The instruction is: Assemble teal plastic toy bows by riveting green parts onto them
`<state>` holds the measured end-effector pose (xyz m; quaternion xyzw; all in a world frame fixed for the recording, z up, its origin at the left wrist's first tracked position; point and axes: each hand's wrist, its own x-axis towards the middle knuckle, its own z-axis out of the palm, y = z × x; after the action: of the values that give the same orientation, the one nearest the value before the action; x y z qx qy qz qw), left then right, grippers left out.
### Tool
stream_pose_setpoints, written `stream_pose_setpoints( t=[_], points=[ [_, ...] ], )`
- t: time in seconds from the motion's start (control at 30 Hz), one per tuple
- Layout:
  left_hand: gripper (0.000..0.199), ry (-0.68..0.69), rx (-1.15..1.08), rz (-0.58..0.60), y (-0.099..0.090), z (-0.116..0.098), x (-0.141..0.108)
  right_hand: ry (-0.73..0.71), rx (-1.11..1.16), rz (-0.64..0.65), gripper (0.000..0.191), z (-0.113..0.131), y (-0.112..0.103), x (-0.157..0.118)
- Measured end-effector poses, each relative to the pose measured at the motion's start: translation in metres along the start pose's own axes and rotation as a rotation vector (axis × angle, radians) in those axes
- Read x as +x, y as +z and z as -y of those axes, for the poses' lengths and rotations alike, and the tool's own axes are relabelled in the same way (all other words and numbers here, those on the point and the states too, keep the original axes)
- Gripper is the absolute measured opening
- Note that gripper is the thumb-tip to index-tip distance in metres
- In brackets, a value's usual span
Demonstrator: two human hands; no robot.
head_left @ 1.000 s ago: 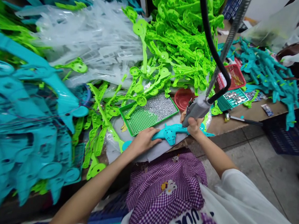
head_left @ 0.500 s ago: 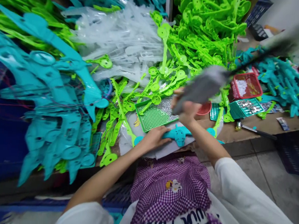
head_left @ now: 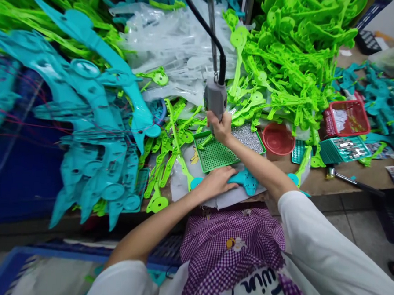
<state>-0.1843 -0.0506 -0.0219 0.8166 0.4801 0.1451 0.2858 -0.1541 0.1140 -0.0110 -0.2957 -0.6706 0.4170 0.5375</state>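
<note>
Grey cylindrical power tool [head_left: 215, 97] has left the turquoise moulded plastic part [head_left: 249, 183] and now hangs over the green perforated plastic tray [head_left: 216, 158]; work on the part looks paused. Right hand [head_left: 220, 127]: grip closed round the tool. Part lies on the pale sheet [head_left: 218, 203], left hand [head_left: 217, 184] closed about one end. Right forearm [head_left: 265, 163] hides its other side; tool tip unseen.

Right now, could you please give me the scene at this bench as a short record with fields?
Left hand: holding one end of the blue part
Right hand: gripping the grey tool
Green tray: small silvery pieces toward its right
Right of tray: red bowl, then red basket
Far left: stacked blue pieces
Back right: heaped lime-green pieces
</note>
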Motion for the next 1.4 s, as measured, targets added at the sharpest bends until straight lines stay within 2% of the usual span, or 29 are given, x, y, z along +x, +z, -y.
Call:
stream_pose_setpoints(
  t=[0.17,0.57,0.73,0.87,0.93,1.0,1.07,1.17,1.27,1.33,1.4],
  points=[
    [0.036,-0.019,0.014,0.021,0.0,0.0,0.001,0.035,0.029,0.003,0.055,0.001,0.0,-0.004],
    [0.036,-0.026,0.019,0.044,-0.002,-0.002,0.001,-0.003,-0.026,0.044,0.057,0.001,-0.001,-0.005],
    [0.033,-0.022,0.009,0.028,-0.002,-0.001,0.001,0.007,0.016,-0.003,0.059,0.004,0.002,-0.003],
    [0.036,-0.005,0.0,0.002,0.002,0.003,0.0,-0.009,0.045,-0.074,0.06,0.022,-0.008,0.007],
    [0.037,0.007,-0.009,-0.009,0.003,0.006,0.0,-0.019,0.056,-0.115,0.062,0.041,-0.028,0.007],
    [0.037,0.012,-0.016,-0.015,0.002,0.007,0.0,-0.023,0.08,-0.16,0.065,0.065,-0.062,-0.004],
    [0.034,0.015,-0.009,-0.01,0.001,0.008,0.0,-0.013,0.085,-0.214,0.069,0.09,-0.106,-0.028],
    [0.034,0.02,0.021,-0.007,0.0,0.009,0.001,0.054,-0.034,-0.346,0.073,0.119,-0.175,-0.081],
    [0.037,0.023,0.03,-0.027,0.0,0.011,0.002,0.106,-0.157,-0.505,0.07,0.128,-0.224,-0.127],
    [0.04,0.013,0.037,-0.047,0.001,0.011,0.002,0.105,-0.178,-0.551,0.068,0.124,-0.241,-0.144],
    [0.044,-0.003,0.047,-0.06,0.002,0.012,0.002,0.096,-0.167,-0.533,0.067,0.114,-0.25,-0.151]
  ],
)
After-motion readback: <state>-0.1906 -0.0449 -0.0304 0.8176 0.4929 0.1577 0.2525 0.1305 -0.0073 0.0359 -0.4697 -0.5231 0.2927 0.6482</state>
